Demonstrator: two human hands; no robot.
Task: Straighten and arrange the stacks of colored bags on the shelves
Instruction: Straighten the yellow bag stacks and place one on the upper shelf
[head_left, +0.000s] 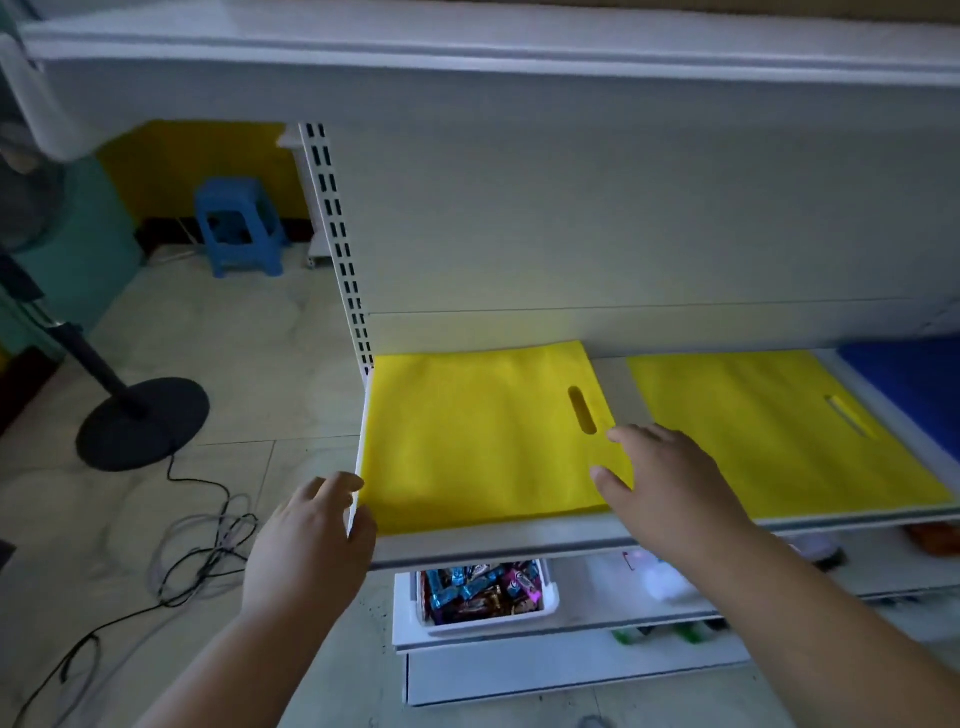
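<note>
A stack of yellow bags (478, 441) with a cut-out handle lies flat at the left end of the white shelf (519, 540). A second yellow stack (769, 436) lies to its right, and a blue stack (909, 384) shows at the far right. My left hand (311, 540) sits at the shelf's front left corner, fingers against the left edge of the first stack. My right hand (670, 478) rests with straight fingers on that stack's right edge, just below the handle hole.
Below the shelf, a white bin of wrapped sweets (478, 592) stands on a lower shelf. A slotted upright (337, 244) marks the shelf's left end. On the floor to the left are a fan base (143, 421), loose cables (197, 545) and a blue stool (239, 223).
</note>
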